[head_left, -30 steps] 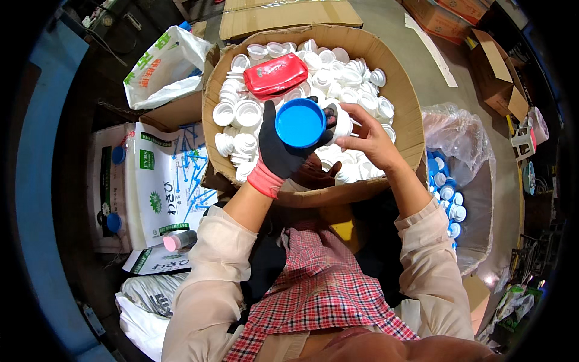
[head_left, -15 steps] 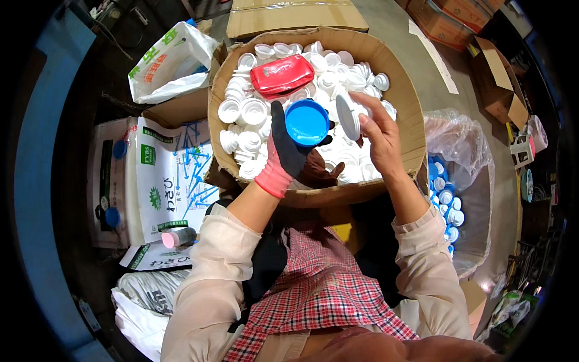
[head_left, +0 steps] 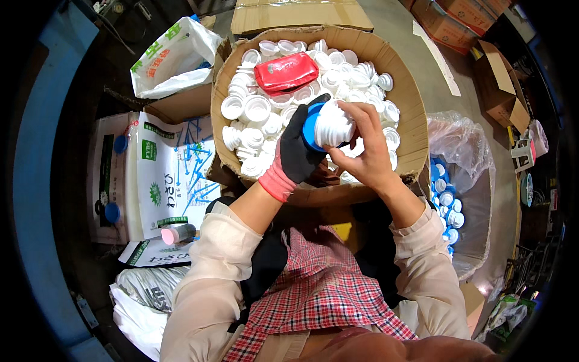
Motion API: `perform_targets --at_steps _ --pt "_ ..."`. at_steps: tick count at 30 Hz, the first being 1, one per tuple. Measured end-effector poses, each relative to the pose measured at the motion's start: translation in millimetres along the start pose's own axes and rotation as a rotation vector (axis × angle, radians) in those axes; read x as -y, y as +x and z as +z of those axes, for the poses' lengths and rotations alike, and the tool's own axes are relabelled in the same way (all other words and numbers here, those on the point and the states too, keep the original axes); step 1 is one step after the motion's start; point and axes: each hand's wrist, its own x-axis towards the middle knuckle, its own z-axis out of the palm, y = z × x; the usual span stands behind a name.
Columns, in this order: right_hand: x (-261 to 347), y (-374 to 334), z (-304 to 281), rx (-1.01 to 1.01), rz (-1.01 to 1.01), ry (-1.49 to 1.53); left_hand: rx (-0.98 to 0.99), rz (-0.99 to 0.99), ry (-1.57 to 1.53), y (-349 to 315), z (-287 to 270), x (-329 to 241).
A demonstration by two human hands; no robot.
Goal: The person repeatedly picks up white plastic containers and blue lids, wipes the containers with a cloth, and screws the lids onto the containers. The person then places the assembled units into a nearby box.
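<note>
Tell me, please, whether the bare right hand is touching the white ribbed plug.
Touching: in the head view, the right hand grips the white ribbed plug between thumb and fingers.

Pouch point(head_left: 286, 72) on stoppers point(head_left: 257, 110) in a carton point(head_left: 404, 90)
Left, a bag point(head_left: 166, 72) and sheet point(head_left: 158, 172); right, a container point(head_left: 475, 226) of caps point(head_left: 446, 198); behind, another box point(head_left: 301, 17).

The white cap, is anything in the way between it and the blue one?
Nothing visible. The right hand holds the white cap over the blue cap, which the gloved left hand holds; I can't tell whether they touch.
</note>
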Motion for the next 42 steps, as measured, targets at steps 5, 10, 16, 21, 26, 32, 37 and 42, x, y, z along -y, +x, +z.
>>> perform_targets --at_steps 5,10,16,21,26,32,37,42 --pt "3.5 -0.9 1.5 -0.077 -0.181 -0.116 -0.041 -0.147 -0.329 -0.2 6.9 4.4" --pt "7.4 -3.2 2.1 -0.075 -0.198 -0.17 -0.073 -0.137 -0.408 1.2 9.8 0.8" --pt "9.5 -2.9 0.7 -0.081 -0.227 -0.215 -0.05 -0.023 -0.077 -5.7 8.1 -8.8" --pt "11.2 -3.4 -0.3 -0.075 -0.221 -0.221 -0.045 0.048 0.132 -5.8 7.9 -10.4" --pt "10.0 -5.1 -0.4 -0.061 -0.206 -0.219 -0.101 -0.199 -0.399 -2.6 9.9 -13.4" --pt "5.9 -3.4 -2.5 0.028 -0.162 -0.229 -0.05 -0.261 -0.512 1.0 5.8 -24.0" --pt "-5.4 6.0 -20.5 0.181 0.146 0.226 0.024 -0.256 -0.495 6.7 4.3 -26.1" --pt "-7.9 -0.3 -19.0 0.22 0.383 0.596 0.104 -0.244 -0.402 6.6 1.0 -24.9"
